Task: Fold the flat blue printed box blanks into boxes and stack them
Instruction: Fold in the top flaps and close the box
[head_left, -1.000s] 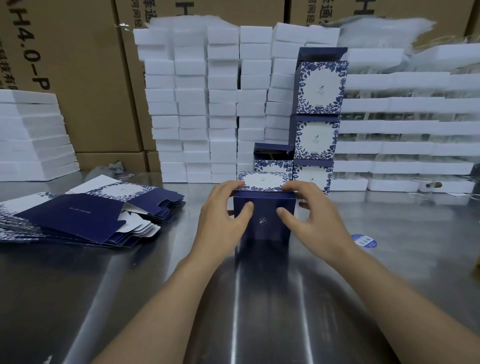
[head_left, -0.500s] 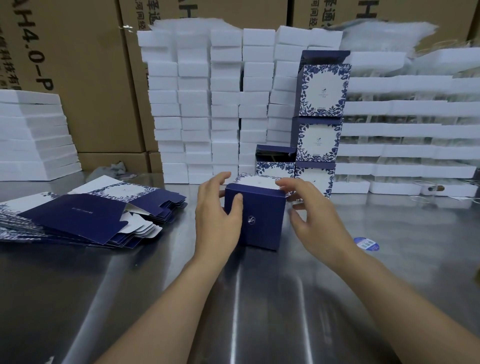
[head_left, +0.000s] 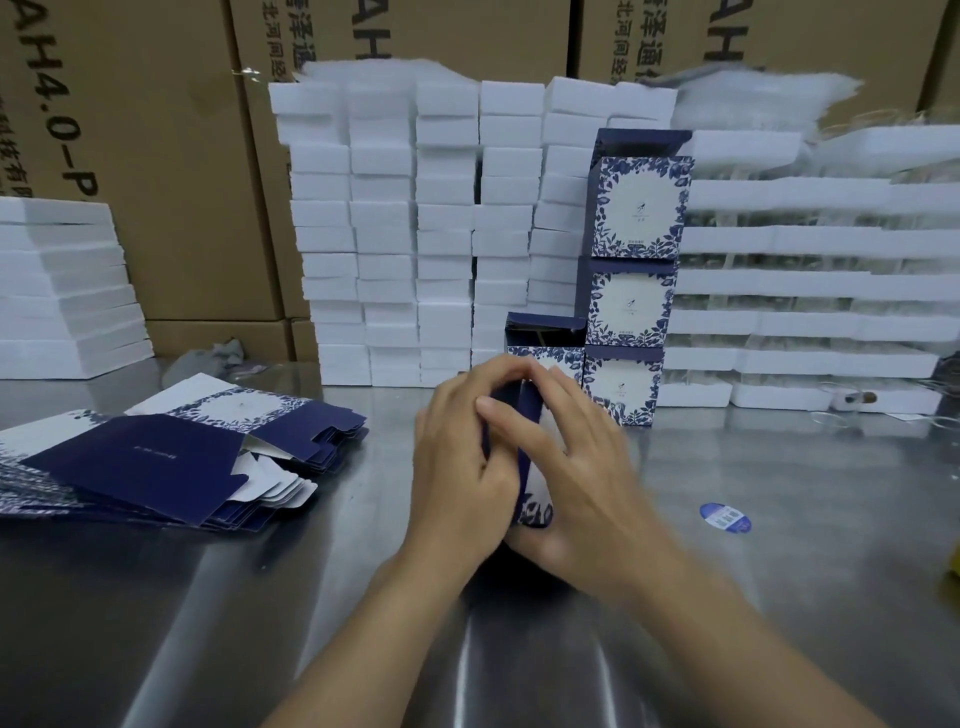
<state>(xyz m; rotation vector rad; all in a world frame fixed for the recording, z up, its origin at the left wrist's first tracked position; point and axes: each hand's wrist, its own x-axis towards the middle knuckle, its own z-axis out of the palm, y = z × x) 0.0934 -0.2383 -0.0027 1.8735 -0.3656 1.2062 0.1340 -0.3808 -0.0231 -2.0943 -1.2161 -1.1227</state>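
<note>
A dark blue printed box stands between my hands at the table's centre, mostly covered by them; only a narrow blue strip and a patterned lower corner show. My left hand grips its left side with fingers curled over the top. My right hand wraps its right side, fingers meeting the left hand's above. A fanned pile of flat blue blanks lies to the left. Behind, three folded boxes stand stacked in a column, and one open-topped box stands beside them.
Stacks of white foam trays line the back, with more at the left and right. Brown cartons stand behind them. A blue oval sticker lies on the steel table to the right.
The box has been turned between my hands, so its broad blue face no longer shows. Both hands closed in over its top and sides. The stacks behind have not changed.
</note>
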